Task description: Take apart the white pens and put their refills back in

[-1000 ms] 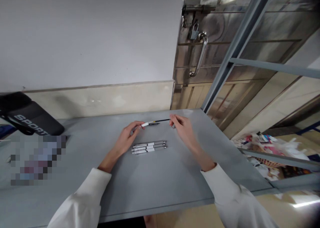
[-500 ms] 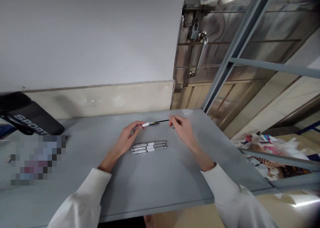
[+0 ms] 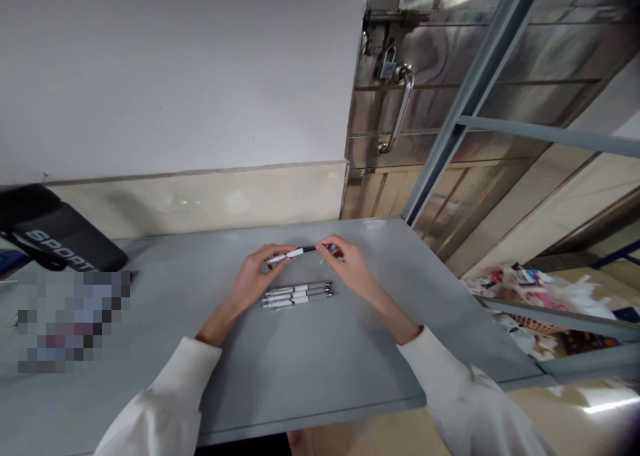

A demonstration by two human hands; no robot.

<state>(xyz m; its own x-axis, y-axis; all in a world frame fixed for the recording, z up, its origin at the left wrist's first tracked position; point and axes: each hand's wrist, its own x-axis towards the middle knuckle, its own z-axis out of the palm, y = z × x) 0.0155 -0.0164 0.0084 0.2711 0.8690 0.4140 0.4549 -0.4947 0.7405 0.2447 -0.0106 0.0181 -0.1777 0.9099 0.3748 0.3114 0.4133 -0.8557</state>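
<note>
L hand (image 3: 256, 273) has its grip closed, thumb + fingers around a white-and-silver pen (image 3: 295, 253) over the far part of the grey surface (image 3: 310, 369). R hand (image 3: 350, 267) has its grip pinched tight at the pen's dark end, tho it's too small n blurry to say exactly which bit. Few spare pens (image 3: 300, 297) lying side by side, nearer the person. Black SPORT case (image 3: 87, 233) well off left, fwiw.

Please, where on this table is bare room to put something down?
Free: between the sleeves, from the lying pens to the near edge of the table; also right of the right hand. Crowded: around the held pen, and far left, by the black case.
</note>
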